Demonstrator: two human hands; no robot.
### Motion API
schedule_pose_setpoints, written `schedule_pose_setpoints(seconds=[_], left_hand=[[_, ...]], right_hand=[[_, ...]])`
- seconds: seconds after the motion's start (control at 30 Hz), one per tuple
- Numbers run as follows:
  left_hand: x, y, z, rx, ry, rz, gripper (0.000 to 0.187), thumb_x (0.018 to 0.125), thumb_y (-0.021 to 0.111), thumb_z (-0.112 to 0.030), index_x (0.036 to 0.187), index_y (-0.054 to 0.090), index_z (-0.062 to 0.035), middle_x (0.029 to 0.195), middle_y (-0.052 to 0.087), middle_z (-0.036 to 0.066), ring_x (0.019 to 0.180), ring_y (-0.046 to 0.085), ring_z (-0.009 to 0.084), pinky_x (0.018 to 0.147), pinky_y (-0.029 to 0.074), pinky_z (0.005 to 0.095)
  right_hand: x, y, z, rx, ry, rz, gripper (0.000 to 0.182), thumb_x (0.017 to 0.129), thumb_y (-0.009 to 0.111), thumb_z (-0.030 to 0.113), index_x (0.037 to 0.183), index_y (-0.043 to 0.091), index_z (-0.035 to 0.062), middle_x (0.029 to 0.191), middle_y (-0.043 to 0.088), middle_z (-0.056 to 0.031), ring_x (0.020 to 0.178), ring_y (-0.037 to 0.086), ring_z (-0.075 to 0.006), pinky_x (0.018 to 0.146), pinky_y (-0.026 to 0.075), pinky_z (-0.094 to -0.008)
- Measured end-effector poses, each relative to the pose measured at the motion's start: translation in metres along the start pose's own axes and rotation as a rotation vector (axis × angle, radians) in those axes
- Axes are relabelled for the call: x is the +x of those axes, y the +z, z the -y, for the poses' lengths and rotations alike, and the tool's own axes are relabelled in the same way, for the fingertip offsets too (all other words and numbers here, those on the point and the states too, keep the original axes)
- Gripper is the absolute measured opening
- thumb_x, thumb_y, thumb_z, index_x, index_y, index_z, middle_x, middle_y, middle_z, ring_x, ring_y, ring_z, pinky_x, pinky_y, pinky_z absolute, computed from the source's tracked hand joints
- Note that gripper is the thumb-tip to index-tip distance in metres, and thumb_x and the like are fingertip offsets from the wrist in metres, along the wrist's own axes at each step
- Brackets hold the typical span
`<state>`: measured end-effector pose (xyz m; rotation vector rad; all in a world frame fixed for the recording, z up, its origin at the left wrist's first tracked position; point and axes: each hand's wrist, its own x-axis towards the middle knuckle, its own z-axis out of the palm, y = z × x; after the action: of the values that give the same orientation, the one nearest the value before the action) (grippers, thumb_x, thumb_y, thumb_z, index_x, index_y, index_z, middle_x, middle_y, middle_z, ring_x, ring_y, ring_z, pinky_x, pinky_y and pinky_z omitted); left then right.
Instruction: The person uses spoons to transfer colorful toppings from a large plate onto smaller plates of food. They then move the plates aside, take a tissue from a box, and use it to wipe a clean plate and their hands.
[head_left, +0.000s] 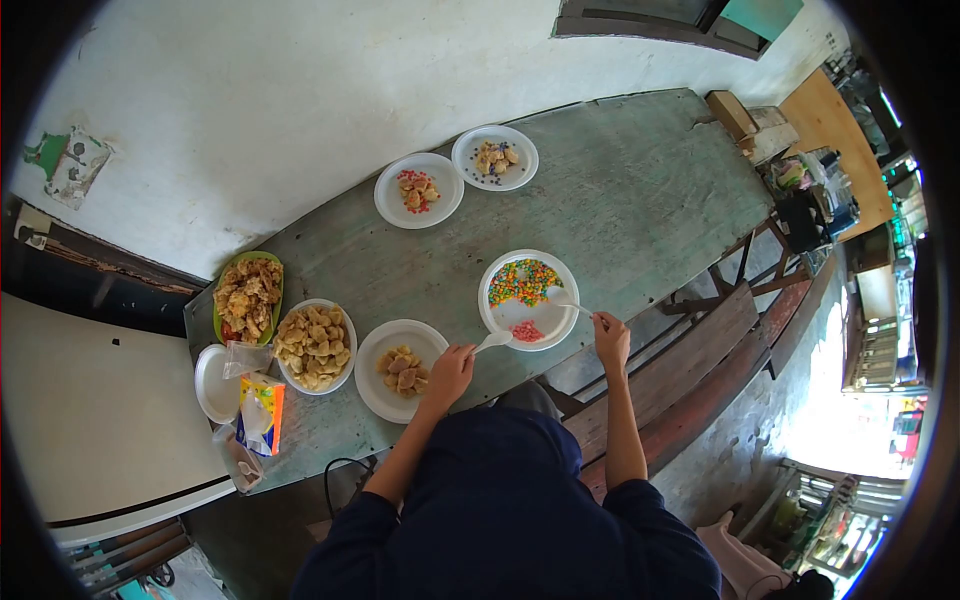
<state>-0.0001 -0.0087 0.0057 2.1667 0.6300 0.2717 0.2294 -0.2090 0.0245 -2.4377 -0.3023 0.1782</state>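
Note:
My left hand is closed around the handle of a white plastic spoon, whose bowl is over the near left edge of a white plate. My right hand grips another white spoon, its bowl over the right side of that plate. Multicoloured small candies cover the plate's far part, and a small cluster of pinkish-red candies lies at its near side. Left of my left hand, a second white plate holds a small pile of golden-brown puffed snacks.
Two white plates with candy-topped snacks stand by the wall. To the left are a heaped plate of snacks, a green plate of fried food, empty white plates and a yellow-orange packet. A wooden bench runs alongside the table.

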Motion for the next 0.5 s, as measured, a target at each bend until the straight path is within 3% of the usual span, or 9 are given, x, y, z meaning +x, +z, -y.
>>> schedule_pose_setpoints(seconds=[0.13,0.23,0.37,0.5], left_hand=[[0.001,0.004,0.004,0.009,0.027,-0.009,0.022,0.084,0.050,-0.014,0.102,0.059,-0.0059,0.086,0.056,0.016,0.079,0.056,0.0341,0.068,0.045,0.0411],[0.002,0.000,-0.003,-0.006,-0.015,0.028,0.022,0.084,0.050,-0.014,0.102,0.060,-0.0061,0.086,0.056,0.016,0.079,0.056,0.0343,0.068,0.045,0.0411],[0.001,0.000,0.000,0.007,0.014,0.009,0.022,0.084,0.051,-0.014,0.101,0.060,-0.0061,0.086,0.056,0.016,0.078,0.056,0.0346,0.068,0.045,0.0414],[0.000,-0.004,0.001,-0.002,-0.002,0.015,0.022,0.083,0.051,-0.014,0.101,0.060,-0.0050,0.085,0.056,0.017,0.077,0.056,0.0348,0.067,0.045,0.0416]], right_hand=[[-0.003,0.007,0.018,-0.258,0.076,-0.059,0.024,0.082,0.055,0.028,0.088,0.067,0.0091,0.078,0.065,-0.0149,0.072,0.063,-0.0305,0.062,0.049,-0.0373],[-0.002,0.029,0.015,-0.237,0.093,-0.069,0.024,0.081,0.055,0.030,0.087,0.067,0.0099,0.080,0.064,-0.0164,0.073,0.063,-0.0325,0.063,0.049,-0.0388],[0.002,0.059,0.015,0.022,-0.023,0.010,0.023,0.081,0.056,0.027,0.088,0.067,0.0087,0.078,0.064,-0.0181,0.072,0.063,-0.0330,0.063,0.049,-0.0376],[-0.003,0.057,0.040,0.094,-0.123,0.006,0.022,0.082,0.056,0.028,0.091,0.067,0.0118,0.077,0.063,-0.0148,0.071,0.061,-0.0341,0.061,0.048,-0.0408]])
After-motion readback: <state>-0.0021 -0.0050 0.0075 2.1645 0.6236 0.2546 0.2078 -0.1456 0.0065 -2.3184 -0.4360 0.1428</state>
